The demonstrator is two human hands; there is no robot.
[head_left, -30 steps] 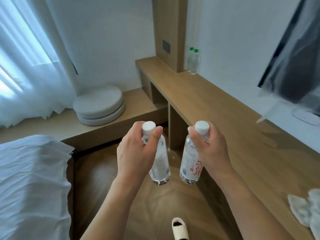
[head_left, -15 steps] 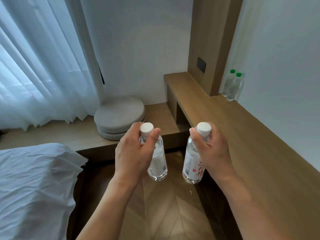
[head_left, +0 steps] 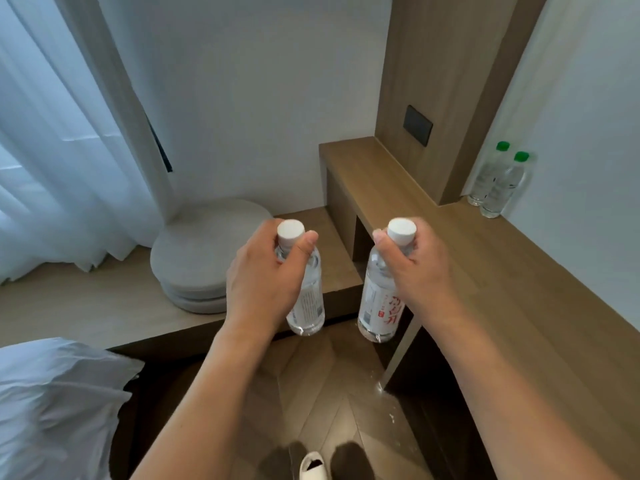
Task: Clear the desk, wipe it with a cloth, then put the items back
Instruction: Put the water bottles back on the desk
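- Overhead, a long wooden desk (head_left: 512, 278) is seen running along the white wall on the right, with a tall wooden panel (head_left: 440, 81) carrying a dark switch plate (head_left: 418, 125) rising from its far end.
- Two green-capped bottles (head_left: 498, 181) are stood upright, touching each other, on the desk in the corner beside that panel.
- A lower wooden ledge (head_left: 86, 306) is laid under sheer white curtains (head_left: 52, 133); two round grey cushions (head_left: 204, 254) are stacked on it.
- White bedding (head_left: 52, 410) is seen at lower left, above a herringbone wood floor (head_left: 329, 393); what is probably a white slipper (head_left: 313, 467) shows at the bottom edge.
- The left bottle (head_left: 306, 299) is gripped at its neck by the left hand (head_left: 266, 282), fingers and thumb curled round it below the white cap.
- The right bottle (head_left: 379, 306), with red lettering, is gripped likewise by the right hand (head_left: 415, 268).
- Both bottles are held in the air over the floor, just beside the desk's edge, long axes near vertical, caps up, bases tilted slightly toward each other.
- Compared with half a second earlier, the grips are unchanged, while the view has swung so the green-capped bottles sit further right.
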